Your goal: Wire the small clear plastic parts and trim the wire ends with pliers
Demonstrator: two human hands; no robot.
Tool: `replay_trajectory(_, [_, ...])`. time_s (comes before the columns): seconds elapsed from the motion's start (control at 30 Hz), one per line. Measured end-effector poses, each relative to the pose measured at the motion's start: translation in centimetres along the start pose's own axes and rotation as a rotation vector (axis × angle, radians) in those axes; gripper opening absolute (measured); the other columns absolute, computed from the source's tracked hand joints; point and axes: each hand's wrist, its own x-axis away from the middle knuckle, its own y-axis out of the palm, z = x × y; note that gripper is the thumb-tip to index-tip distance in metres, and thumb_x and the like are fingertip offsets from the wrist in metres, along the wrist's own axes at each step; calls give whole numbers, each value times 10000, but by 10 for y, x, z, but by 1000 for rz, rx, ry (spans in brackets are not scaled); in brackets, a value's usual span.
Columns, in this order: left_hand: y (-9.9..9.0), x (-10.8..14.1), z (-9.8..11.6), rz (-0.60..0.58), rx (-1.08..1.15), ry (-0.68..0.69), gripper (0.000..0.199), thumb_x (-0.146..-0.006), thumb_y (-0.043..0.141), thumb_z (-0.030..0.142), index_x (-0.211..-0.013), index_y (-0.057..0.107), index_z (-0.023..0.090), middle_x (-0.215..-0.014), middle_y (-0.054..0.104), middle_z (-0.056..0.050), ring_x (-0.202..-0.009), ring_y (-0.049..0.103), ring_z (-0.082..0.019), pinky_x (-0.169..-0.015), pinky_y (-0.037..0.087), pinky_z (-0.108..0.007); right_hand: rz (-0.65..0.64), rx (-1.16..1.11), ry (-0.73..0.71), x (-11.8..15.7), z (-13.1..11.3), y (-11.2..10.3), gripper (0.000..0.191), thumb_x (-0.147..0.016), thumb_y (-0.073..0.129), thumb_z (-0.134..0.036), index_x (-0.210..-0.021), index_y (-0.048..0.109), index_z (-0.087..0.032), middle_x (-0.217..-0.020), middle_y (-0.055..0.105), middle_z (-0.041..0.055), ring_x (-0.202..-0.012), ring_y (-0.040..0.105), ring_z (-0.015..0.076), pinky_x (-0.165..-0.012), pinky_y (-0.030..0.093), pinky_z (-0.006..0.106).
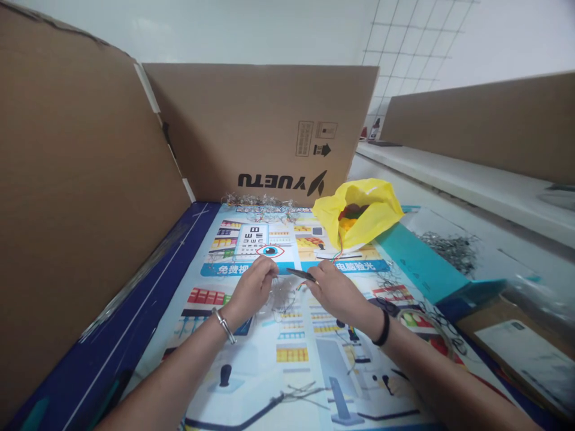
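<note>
My left hand (257, 280) is closed in a pinch over the printed sheet; whatever sits between its fingertips is too small to make out. To its right, my right hand (335, 288) is wrapped around a dark pointed tool (302, 275), whose tip points at my left fingers with a small gap. Its handle is hidden in my palm. Thin coloured wires (340, 246) run from a yellow plastic bag (366, 197) down to my right hand, and short wire ends show just below the tool. Beneath my hands lies a small heap of fine clear or silvery scraps (282, 297).
Cardboard panels (260, 131) stand at the back and left. Wire scraps (265, 203) line the back panel's foot. At right are a teal box flap (422, 263), a dark tangle of wire (449, 251) and a carton (516, 347). Loose strands (305, 392) lie in front.
</note>
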Motion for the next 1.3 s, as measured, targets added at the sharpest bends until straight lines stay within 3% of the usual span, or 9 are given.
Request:
replay_trajectory(0.13, [0, 0, 1, -5, 1, 2, 205, -790, 340, 29, -753, 455, 194, -788, 510, -20, -780, 486, -145, -724, 412, -276, 34, -186, -50, 1, 5, -7, 223, -863, 436, -348, -890, 569, -172, -888, 540, 77, -884, 499, 198, -753, 377, 292])
replay_trajectory(0.3, [2, 0, 4, -2, 10, -21, 189, -809, 358, 57, -743, 475, 189, -776, 519, -16, -767, 487, -139, -717, 410, -275, -33, -545, 126, -3, 0, -3, 202, -808, 505, -376, -746, 543, -187, -688, 544, -11, -645, 505, 129, -567, 368, 225])
replay_trajectory(0.43, [6, 1, 6, 37, 22, -52, 174, -794, 381, 64, -725, 481, 189, -760, 528, -11, -756, 490, -139, -709, 405, -280, 2, -780, 175, -8, -17, 8, 158, -708, 605, -322, -767, 561, -182, -681, 557, -30, -624, 505, 114, -546, 376, 208])
replay_trajectory(0.57, [9, 2, 7, 21, 53, -96, 188, -768, 369, 40, -729, 475, 191, -746, 536, -3, -728, 501, -135, -678, 404, -269, 87, -829, 220, -11, -29, 19, 121, -707, 555, -227, -802, 611, -176, -701, 595, -16, -637, 527, 121, -562, 389, 214])
replay_trajectory(0.8, [12, 5, 7, 36, 77, -153, 172, -771, 383, 55, -754, 485, 191, -759, 561, 4, -725, 520, -130, -679, 410, -262, 99, -797, 242, -11, -32, 24, 184, -713, 503, -167, -825, 648, -188, -698, 622, -20, -628, 541, 126, -575, 395, 219])
replay_trajectory(1.07, [19, 8, 9, 52, 80, -193, 133, -792, 403, 90, -747, 474, 193, -757, 555, 18, -716, 508, -121, -672, 399, -251, 116, -753, 206, -10, -34, 22, 146, -730, 498, -166, -764, 638, -192, -669, 598, -20, -647, 543, 125, -582, 382, 212])
replay_trajectory(1.3, [22, 8, 6, 49, 53, -198, 121, -796, 409, 102, -731, 458, 191, -744, 546, 23, -702, 496, -115, -668, 388, -243, 115, -850, 206, -10, -34, 29, 131, -725, 492, -177, -783, 609, -187, -688, 572, -28, -642, 508, 114, -595, 386, 208])
